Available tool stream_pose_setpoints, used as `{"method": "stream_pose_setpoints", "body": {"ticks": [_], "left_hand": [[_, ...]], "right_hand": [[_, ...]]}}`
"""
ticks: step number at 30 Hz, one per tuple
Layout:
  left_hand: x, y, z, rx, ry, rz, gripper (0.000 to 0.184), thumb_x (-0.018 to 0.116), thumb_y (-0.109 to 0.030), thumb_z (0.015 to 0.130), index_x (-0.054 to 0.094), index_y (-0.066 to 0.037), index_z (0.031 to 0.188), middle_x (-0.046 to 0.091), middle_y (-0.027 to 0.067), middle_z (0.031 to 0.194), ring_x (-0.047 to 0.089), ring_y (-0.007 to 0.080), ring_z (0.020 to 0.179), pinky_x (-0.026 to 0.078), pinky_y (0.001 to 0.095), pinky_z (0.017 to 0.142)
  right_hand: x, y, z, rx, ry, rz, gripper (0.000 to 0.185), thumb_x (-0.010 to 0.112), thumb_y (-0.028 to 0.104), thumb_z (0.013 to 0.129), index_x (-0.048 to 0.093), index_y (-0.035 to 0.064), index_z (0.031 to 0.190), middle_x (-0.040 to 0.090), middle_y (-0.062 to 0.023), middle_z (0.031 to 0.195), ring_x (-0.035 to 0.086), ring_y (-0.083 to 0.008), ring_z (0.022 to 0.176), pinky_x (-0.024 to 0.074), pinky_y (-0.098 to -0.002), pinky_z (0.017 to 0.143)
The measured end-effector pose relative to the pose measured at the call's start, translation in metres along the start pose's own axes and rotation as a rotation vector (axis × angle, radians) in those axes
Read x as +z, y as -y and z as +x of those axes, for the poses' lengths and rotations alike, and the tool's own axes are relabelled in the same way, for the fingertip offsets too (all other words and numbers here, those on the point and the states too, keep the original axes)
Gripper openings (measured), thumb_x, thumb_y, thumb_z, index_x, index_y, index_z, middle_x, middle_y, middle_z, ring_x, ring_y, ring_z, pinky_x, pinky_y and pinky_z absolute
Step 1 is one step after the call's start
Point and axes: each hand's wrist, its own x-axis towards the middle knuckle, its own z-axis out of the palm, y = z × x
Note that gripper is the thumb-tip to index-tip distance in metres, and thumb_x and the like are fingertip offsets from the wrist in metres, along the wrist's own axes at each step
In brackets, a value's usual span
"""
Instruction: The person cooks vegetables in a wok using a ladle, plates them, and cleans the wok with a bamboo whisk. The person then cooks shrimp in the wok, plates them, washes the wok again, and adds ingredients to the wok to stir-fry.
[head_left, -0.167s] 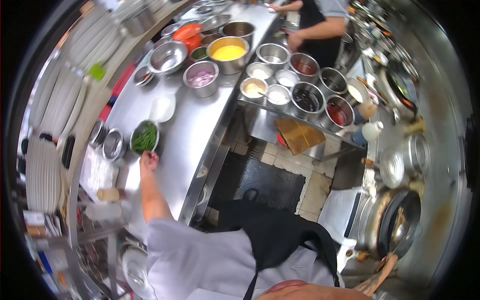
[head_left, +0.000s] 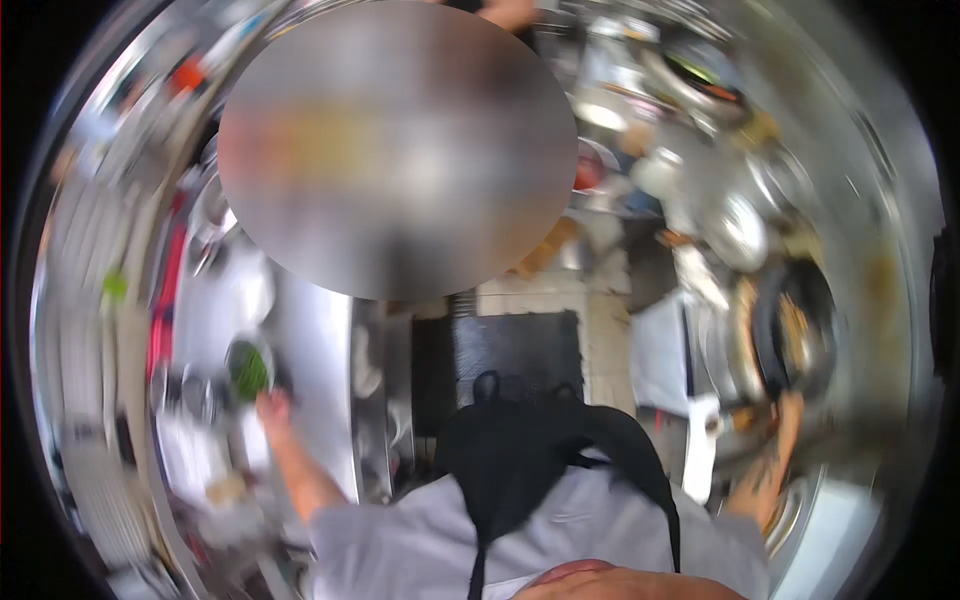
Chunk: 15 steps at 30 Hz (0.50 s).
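Observation:
On the left, my left hand [head_left: 273,406] is at the lower edge of a metal bowl of chopped greens [head_left: 248,371]; its fingers are smeared by motion, so their grip is unclear. Across on the right, my right hand [head_left: 789,402] reaches the near edge of a dark wok [head_left: 790,330] on the stove. Its fingers are small and blurred, and whatever they hold cannot be made out. A pale utensil or food shape lies inside the wok.
A large blurred oval hides the upper middle. Stacked plates [head_left: 75,330] line the far left. A dark mat [head_left: 520,350] lies on the floor between counter and stove. A round metal strainer [head_left: 738,232] and a red sauce container [head_left: 590,168] are at the right.
The view has swung, with the counter, bowl of greens and my left hand lower in the frame. More of my right forearm shows beside the wok. Everything is more blurred.

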Motion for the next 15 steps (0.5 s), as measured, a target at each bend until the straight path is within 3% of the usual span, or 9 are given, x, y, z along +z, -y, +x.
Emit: {"method": "stream_pose_setpoints", "body": {"ticks": [1, 2, 3, 4, 5, 7, 10, 14, 15], "left_hand": [[0.052, 0.049, 0.023, 0.034, 0.033, -0.119, 0.014, 0.048, -0.019, 0.092, 0.048, -0.006, 0.096, 0.050, 0.0075, 0.078, 0.049, 0.0213, 0.068, 0.047, 0.0335, 0.057], [0.058, 0.051, -0.009, 0.169, -0.054, 0.036, 0.012, 0.048, -0.018, 0.091, 0.049, -0.006, 0.093, 0.049, 0.0073, 0.081, 0.048, 0.0190, 0.071, 0.045, 0.0328, 0.055], [0.079, 0.044, -0.036, 0.137, -0.148, 0.067, 0.010, 0.048, -0.016, 0.089, 0.050, -0.007, 0.084, 0.047, 0.0058, 0.073, 0.045, 0.0158, 0.061, 0.040, 0.0291, 0.049], [0.061, 0.037, -0.023, -0.060, 0.182, -0.028, 0.014, 0.048, -0.013, 0.088, 0.048, -0.007, 0.075, 0.043, 0.0031, 0.062, 0.038, 0.0129, 0.049, 0.034, 0.0251, 0.042], [0.108, 0.041, -0.058, -0.030, 0.084, -0.002, 0.016, 0.048, -0.012, 0.087, 0.046, -0.007, 0.072, 0.041, 0.0013, 0.056, 0.032, 0.0114, 0.042, 0.030, 0.0234, 0.037], [0.168, 0.048, -0.082, -0.062, 0.207, 0.150, 0.013, 0.048, -0.011, 0.088, 0.047, -0.007, 0.076, 0.047, 0.0011, 0.062, 0.041, 0.0098, 0.047, 0.037, 0.0218, 0.039], [0.272, 0.084, -0.151, -0.059, 0.347, 0.246, 0.012, 0.050, -0.013, 0.089, 0.048, -0.008, 0.079, 0.049, 0.0006, 0.064, 0.044, 0.0092, 0.049, 0.039, 0.0205, 0.040], [0.356, 0.136, -0.169, -0.176, 0.583, 0.325, 0.011, 0.053, -0.016, 0.090, 0.051, -0.007, 0.084, 0.051, 0.0017, 0.068, 0.045, 0.0086, 0.049, 0.039, 0.0208, 0.039], [0.376, 0.152, -0.168, -0.184, 0.591, 0.397, 0.011, 0.053, -0.016, 0.090, 0.050, -0.007, 0.084, 0.051, 0.0017, 0.068, 0.045, 0.0089, 0.049, 0.038, 0.0214, 0.039]], "right_hand": [[-0.002, -0.011, 0.040, -0.077, -0.014, -0.018, 0.023, 0.058, 0.021, 0.085, 0.057, -0.0021, 0.086, 0.059, -0.0136, 0.077, 0.059, -0.0234, 0.066, 0.0505, -0.0387, 0.052], [-0.005, -0.023, 0.082, -0.153, -0.029, -0.037, 0.016, 0.058, 0.017, 0.084, 0.056, 0.0014, 0.083, 0.056, -0.0067, 0.070, 0.056, -0.0184, 0.060, 0.0486, -0.0336, 0.048], [-0.019, -0.002, 0.051, -0.151, 0.052, 0.131, 0.011, 0.058, 0.015, 0.085, 0.056, 0.0045, 0.082, 0.052, -0.0024, 0.064, 0.051, -0.0139, 0.052, 0.0444, -0.0297, 0.043], [-0.033, 0.034, 0.003, -0.137, 0.133, 0.298, 0.007, 0.058, 0.012, 0.085, 0.056, 0.0077, 0.080, 0.049, 0.0020, 0.059, 0.046, -0.0093, 0.044, 0.0402, -0.0258, 0.039], [-0.030, 0.065, -0.032, -0.103, 0.119, 0.265, 0.005, 0.057, 0.011, 0.085, 0.058, 0.0063, 0.085, 0.047, 0.0019, 0.057, 0.043, -0.0085, 0.041, 0.0365, -0.0244, 0.035], [-0.017, 0.089, -0.062, -0.143, 0.102, 0.227, 0.011, 0.057, 0.012, 0.086, 0.059, 0.0023, 0.091, 0.048, 0.0007, 0.057, 0.044, -0.0101, 0.039, 0.0364, -0.0269, 0.034], [-0.020, 0.080, -0.036, -0.170, 0.165, 0.284, 0.013, 0.057, 0.011, 0.085, 0.059, 0.0000, 0.091, 0.048, -0.0009, 0.056, 0.046, -0.0119, 0.038, 0.0378, -0.0293, 0.035], [-0.034, 0.062, 0.008, -0.099, -0.102, -0.014, 0.016, 0.056, 0.009, 0.082, 0.059, -0.0044, 0.091, 0.057, -0.0142, 0.060, 0.057, -0.0243, 0.044, 0.0464, -0.0378, 0.042], [-0.024, 0.043, 0.031, -0.100, -0.215, -0.043, 0.022, 0.056, 0.009, 0.082, 0.059, -0.0069, 0.096, 0.061, -0.0216, 0.066, 0.062, -0.0314, 0.050, 0.0501, -0.0412, 0.048]]}}
